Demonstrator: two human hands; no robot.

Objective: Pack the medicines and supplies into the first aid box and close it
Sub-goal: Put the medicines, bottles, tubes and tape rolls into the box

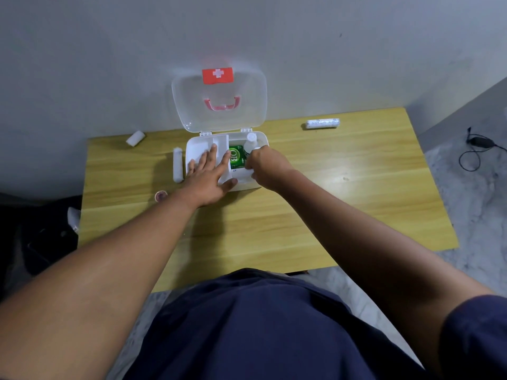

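The white first aid box stands open on the wooden table, its clear lid with a red cross upright against the wall. Inside the right compartment lie a green box and a white bottle. My left hand lies flat, fingers spread, on the white inner tray in the left half. My right hand reaches into the right compartment, fingers curled at the front of the green box; what they grip is hidden.
A white gauze roll lies just left of the box, another small roll at the back left. A long wrapped roll rests at the back right. A small round pink-lidded jar sits by my left forearm.
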